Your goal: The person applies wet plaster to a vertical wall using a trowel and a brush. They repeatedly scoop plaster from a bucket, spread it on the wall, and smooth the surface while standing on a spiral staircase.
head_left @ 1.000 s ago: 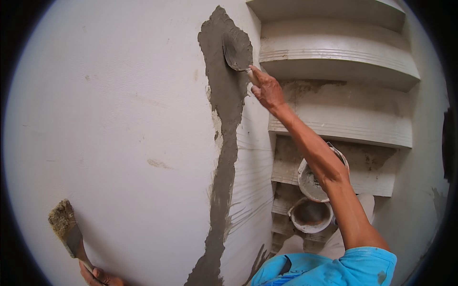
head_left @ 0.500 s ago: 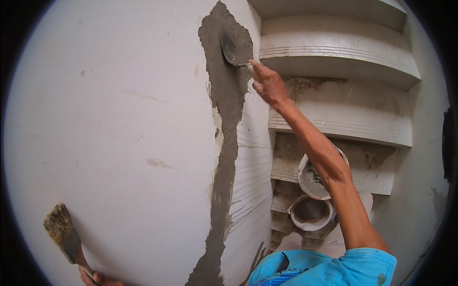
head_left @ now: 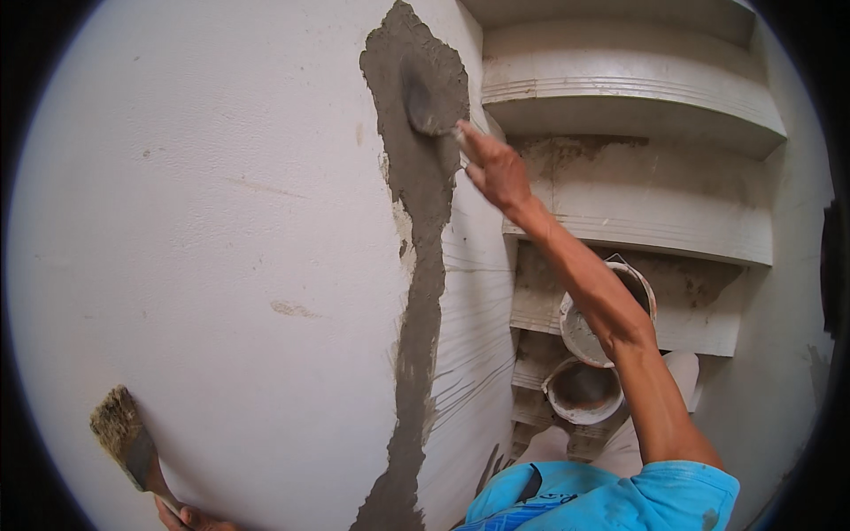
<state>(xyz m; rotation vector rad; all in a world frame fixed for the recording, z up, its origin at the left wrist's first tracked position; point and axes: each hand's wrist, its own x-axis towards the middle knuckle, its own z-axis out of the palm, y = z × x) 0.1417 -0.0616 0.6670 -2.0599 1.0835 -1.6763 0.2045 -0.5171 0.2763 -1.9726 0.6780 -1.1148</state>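
Observation:
My right hand [head_left: 498,171] is closed round the handle of a trowel [head_left: 431,104]. The trowel's blade, slightly blurred, lies against the wide upper part of a wet grey mortar patch [head_left: 414,234] on the white wall [head_left: 230,239]. This patch runs as a long uneven strip from the top of the view down to the lower edge. At the lower left, my left hand [head_left: 197,520] grips the handle of a wide flat brush [head_left: 127,435]. Its bristles are caked and point upward, beside the wall. Part of the left hand is cut off by the lower edge.
Stained white stair steps [head_left: 637,190] descend along the right. A bucket with grey mortar [head_left: 584,332] stands partly behind my right forearm, and a second bucket [head_left: 582,391] sits just below it, near my legs. Another wall [head_left: 797,265] bounds the stairs.
The trowel and my right hand have moved slightly down along the mortar patch. The brush in my left hand has shifted a little right and down in view.

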